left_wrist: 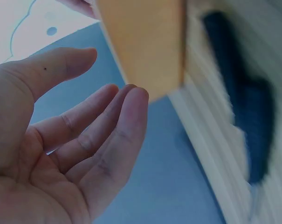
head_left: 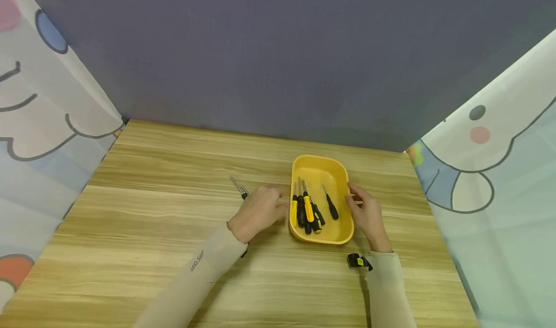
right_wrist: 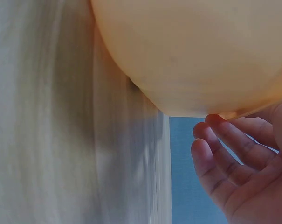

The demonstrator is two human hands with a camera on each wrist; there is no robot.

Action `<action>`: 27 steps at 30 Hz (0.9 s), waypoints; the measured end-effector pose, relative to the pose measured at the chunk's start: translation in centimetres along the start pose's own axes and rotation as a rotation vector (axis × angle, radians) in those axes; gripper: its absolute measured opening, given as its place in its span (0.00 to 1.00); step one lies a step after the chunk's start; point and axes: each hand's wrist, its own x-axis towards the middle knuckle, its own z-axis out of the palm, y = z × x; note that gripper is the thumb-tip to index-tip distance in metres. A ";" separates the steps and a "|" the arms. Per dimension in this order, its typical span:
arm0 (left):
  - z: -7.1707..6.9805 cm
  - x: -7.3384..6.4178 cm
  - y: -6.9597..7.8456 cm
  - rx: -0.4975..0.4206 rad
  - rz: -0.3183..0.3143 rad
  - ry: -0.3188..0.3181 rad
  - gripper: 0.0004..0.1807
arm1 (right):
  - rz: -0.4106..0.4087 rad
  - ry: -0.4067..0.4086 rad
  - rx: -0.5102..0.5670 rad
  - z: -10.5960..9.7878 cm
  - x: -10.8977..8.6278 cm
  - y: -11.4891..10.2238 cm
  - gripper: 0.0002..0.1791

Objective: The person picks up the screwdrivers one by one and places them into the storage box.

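A yellow plastic bin [head_left: 323,166] holds several screwdrivers [head_left: 308,209] with black or yellow handles, mostly grouped along its left side. One black-handled screwdriver [head_left: 331,207] lies apart on the right inside it. My right hand [head_left: 368,217] holds the bin's right rim, thumb over the edge and fingers along the outer wall. Beside the left wall hovers my left hand [head_left: 262,209], fingers spread loosely and the palm bare in the left wrist view. Under and behind it, black-handled screwdrivers [left_wrist: 259,130] lie on the table, partly hidden by that hand in the head view.
The wood-grain table [head_left: 173,168] ends at a dark grey-blue panel [head_left: 269,62] at the back. Cartoon-printed curtains [head_left: 499,183] hang at both sides. A black strap [head_left: 359,261] shows at my right wrist.
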 end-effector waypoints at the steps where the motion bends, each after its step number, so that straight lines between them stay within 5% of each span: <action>1: -0.1 -0.4 -0.5 0.018 -0.005 0.006 0.09 | 0.002 -0.001 -0.001 0.0 0.0 0.0 0.22; 12: -0.8 -3.1 -4.3 0.086 -0.119 0.075 0.08 | -0.002 -0.001 -0.003 0.1 -0.1 0.0 0.21; 24: -0.7 -3.2 -7.1 0.102 -0.172 0.084 0.08 | 0.002 -0.001 -0.006 0.1 -0.1 0.0 0.22; 27: -0.6 -3.0 -7.6 0.118 -0.202 0.078 0.17 | 0.002 0.002 -0.011 0.1 -0.1 0.0 0.22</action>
